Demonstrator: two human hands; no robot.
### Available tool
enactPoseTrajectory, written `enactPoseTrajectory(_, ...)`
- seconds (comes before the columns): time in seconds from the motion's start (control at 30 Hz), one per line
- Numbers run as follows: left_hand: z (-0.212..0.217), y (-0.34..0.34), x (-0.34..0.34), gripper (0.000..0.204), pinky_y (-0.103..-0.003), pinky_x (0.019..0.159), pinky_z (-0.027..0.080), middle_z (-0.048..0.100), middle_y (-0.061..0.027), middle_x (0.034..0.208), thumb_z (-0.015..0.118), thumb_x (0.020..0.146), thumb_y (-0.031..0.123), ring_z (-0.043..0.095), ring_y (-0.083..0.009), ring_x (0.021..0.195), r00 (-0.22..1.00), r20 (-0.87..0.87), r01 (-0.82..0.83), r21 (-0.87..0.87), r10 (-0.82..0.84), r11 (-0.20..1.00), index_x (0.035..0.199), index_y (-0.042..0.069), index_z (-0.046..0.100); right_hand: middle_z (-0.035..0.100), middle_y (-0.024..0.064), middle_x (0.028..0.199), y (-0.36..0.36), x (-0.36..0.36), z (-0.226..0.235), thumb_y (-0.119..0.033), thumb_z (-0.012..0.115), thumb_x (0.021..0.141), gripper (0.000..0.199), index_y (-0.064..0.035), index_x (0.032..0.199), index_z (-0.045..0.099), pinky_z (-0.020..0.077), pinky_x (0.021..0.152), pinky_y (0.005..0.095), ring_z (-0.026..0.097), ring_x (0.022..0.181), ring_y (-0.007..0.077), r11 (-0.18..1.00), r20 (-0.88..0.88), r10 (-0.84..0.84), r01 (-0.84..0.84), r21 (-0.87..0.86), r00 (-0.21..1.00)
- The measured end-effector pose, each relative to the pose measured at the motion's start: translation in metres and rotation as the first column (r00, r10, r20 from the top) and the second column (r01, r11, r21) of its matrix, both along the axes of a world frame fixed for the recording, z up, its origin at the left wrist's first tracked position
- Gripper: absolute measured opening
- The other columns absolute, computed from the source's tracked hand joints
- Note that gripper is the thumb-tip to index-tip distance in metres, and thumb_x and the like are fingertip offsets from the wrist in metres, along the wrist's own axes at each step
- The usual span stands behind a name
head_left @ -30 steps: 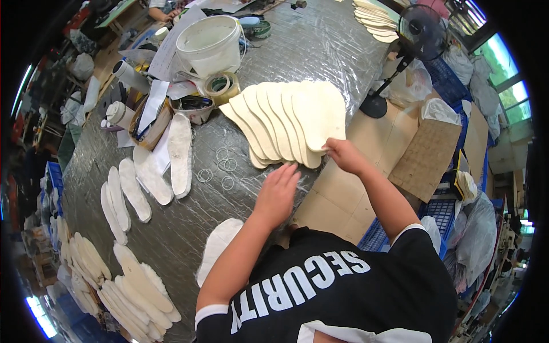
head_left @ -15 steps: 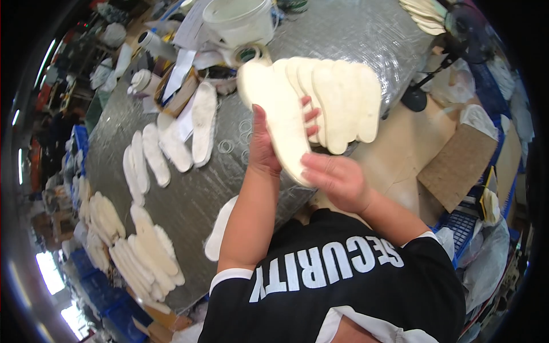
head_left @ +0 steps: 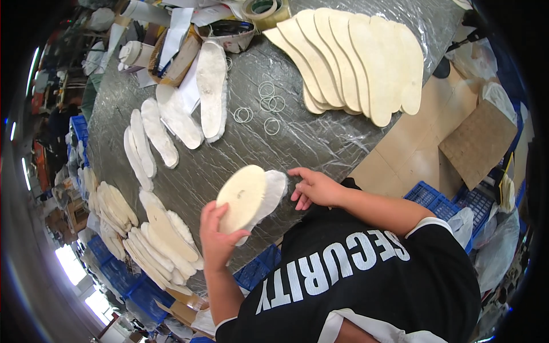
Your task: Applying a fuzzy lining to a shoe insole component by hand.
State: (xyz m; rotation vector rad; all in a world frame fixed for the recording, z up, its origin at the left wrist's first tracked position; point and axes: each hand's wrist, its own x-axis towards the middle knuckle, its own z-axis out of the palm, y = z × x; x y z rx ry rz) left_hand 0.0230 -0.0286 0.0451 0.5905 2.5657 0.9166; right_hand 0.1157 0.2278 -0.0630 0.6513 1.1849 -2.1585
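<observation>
My left hand (head_left: pixel 216 240) grips a cream insole (head_left: pixel 242 197) by its near end and holds it tilted above the table's front edge. A white fleecy insole (head_left: pixel 272 190) lies just behind it on the plastic-covered table (head_left: pixel 320 143). My right hand (head_left: pixel 313 187) rests at the fleecy insole's right edge, fingers spread and touching it. A fanned row of cream insoles (head_left: pixel 354 63) lies at the far right of the table.
Several white fleecy insoles (head_left: pixel 171 120) lie at the left, more cream ones (head_left: pixel 160 240) stack at the near left edge. Rubber bands (head_left: pixel 267 106) are scattered mid-table. A tape roll (head_left: pixel 260 8), a tray (head_left: pixel 229 31) and clutter sit at the back. Blue crates (head_left: pixel 457 200) and cardboard (head_left: pixel 477 143) lie on the floor to the right.
I have drawn a cream insole from the fanned row toward me. It now sits in my left hand over the fleecy insole, and my right hand has let go of it.
</observation>
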Motion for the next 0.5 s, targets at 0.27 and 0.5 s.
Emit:
enactPoseTrajectory(0.27, -0.05, -0.011, 0.012, 0.077, -0.043, 0.093, 0.043, 0.052, -0.0171, 0.122, 0.085, 0.053, 0.042, 0.049, -0.0353, 0.11, 0.966, -0.086, 0.219, -0.227, -0.243, 0.949, 0.115, 0.003, 0.06, 0.06, 0.0124, 0.083, -0.011, -0.023, -0.012, -0.003, 0.031, 0.095, 0.044, -0.0046, 0.139, 0.037, 0.0521, 0.053, 0.0285, 0.064, 0.06, 0.0188, 0.997, 0.069, 0.032, -0.027, -0.077, 0.997)
enactPoseTrajectory(0.5, -0.064, -0.018, 0.009, 0.077, -0.044, 0.092, 0.042, 0.048, -0.0169, 0.126, 0.085, 0.055, 0.042, 0.047, -0.0361, 0.111, 0.963, -0.075, 0.242, -0.187, -0.259, 0.952, 0.118, 0.005, 0.059, 0.06, 0.0117, 0.08, -0.012, -0.022, -0.014, -0.002, 0.032, 0.092, 0.046, -0.0043, 0.137, 0.041, 0.0506, 0.05, 0.0281, 0.063, 0.058, 0.0179, 0.996, 0.08, 0.015, -0.008, -0.09, 0.997)
